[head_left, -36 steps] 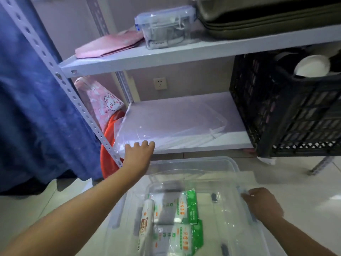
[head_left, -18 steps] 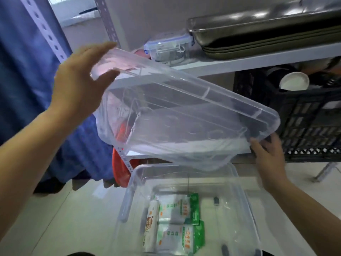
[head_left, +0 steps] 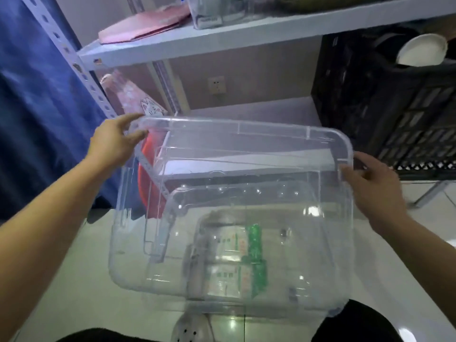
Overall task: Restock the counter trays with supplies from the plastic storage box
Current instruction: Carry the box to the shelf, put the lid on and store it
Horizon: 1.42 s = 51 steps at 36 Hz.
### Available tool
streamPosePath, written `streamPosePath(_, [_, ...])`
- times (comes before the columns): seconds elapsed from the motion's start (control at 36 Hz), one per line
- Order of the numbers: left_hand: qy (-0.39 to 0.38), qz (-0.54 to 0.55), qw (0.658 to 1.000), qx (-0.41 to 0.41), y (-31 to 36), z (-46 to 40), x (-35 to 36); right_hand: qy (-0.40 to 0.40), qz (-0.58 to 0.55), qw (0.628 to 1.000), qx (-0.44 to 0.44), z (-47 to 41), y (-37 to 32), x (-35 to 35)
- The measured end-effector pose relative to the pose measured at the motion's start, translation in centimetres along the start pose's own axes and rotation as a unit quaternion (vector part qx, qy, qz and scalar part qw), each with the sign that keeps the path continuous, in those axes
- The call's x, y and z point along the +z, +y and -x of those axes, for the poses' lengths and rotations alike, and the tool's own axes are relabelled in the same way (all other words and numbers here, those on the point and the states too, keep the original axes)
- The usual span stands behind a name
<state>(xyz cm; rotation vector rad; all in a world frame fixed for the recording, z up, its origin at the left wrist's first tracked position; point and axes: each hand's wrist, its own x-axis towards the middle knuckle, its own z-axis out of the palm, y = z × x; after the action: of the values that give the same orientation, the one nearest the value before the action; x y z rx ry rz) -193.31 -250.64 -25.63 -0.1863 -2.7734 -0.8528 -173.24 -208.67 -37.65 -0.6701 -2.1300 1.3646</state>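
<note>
- Clear thin plastic made up the lid [head_left: 237, 193], so I judged it light, a little flexible, and slick at the edges; it was best taken at two opposite rims.
- My left hand [head_left: 116, 144] pinched the far left corner, thumb under and fingers over the rim, closed only as far as the rim's thickness.
- My right hand [head_left: 370, 186] clamped the right edge the same way, thumb on top.
- I held the lid tilted in the air, just above the plastic storage box [head_left: 271, 309] on the pale floor.
- Through the lid I could see the green-and-white supply packets [head_left: 237, 257] lying in the box's bottom; they looked soft and light, easy to lift one-handed.
</note>
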Motion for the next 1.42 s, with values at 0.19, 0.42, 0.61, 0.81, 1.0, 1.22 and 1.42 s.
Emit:
streamPosePath(0.19, [-0.250, -0.046, 0.967, -0.036, -4.3, 4.9, 9.8, -0.118, 0.216, 0.969, 0.019, 1.5, 3.1, 5.4])
streamPosePath(0.42, [-0.349, -0.219, 0.906, 0.096, -10.3, 16.7, 16.7, -0.290, 0.471, 0.828, -0.097, 10.2, 8.5, 10.2])
streamPosePath(0.61, [-0.313, -0.202, 0.924, 0.093, -12.3, 15.7, 17.7, -0.303, 0.461, 0.829, -0.098, 9.0, 8.8, 12.3])
streamPosePath(0.81, [-0.281, -0.201, 0.933, 0.104, -12.7, 16.3, 18.2, -0.252, 0.489, 0.829, -0.105, 10.1, 8.6, 13.6])
streamPosePath(1.0, [-0.426, -0.246, 0.866, 0.096, -10.6, 9.9, 15.4, -0.256, 0.490, 0.827, -0.102, 10.1, 7.9, 13.4])
streamPosePath(1.22, [-0.250, 0.074, 0.955, -0.138, -10.3, 1.8, 12.3, -0.260, 0.478, 0.833, -0.099, 10.3, 7.6, 13.0])
streamPosePath(1.42, [-0.417, 0.158, 0.820, -0.358, -18.3, 7.4, 12.2, -0.343, 0.382, 0.804, -0.299, 11.1, 6.5, 13.2])
